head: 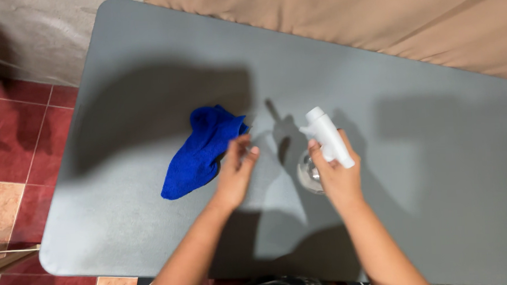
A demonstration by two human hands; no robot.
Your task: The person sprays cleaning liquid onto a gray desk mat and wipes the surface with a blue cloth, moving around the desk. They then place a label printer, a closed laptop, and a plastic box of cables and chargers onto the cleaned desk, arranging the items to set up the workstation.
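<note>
We are noting the right hand closed around a white spray bottle, its grip wrapping the body so the nozzle end is tilting up and away from the person. Something clear and glassy is showing just below that hand; we cannot tell whether the hand is holding it. The left hand is hanging with its fingers loosely curled and apart, gripping nothing we can see, its fingertips just beside the blue cloth.

The grey counter is carrying everything, near its middle. The blue cloth is lying crumpled on it, within easy reach of the left hand. Both forearms are reaching in from the near edge, wrists raised above the surface. Red floor tiles are showing at the left, tan fabric beyond.
</note>
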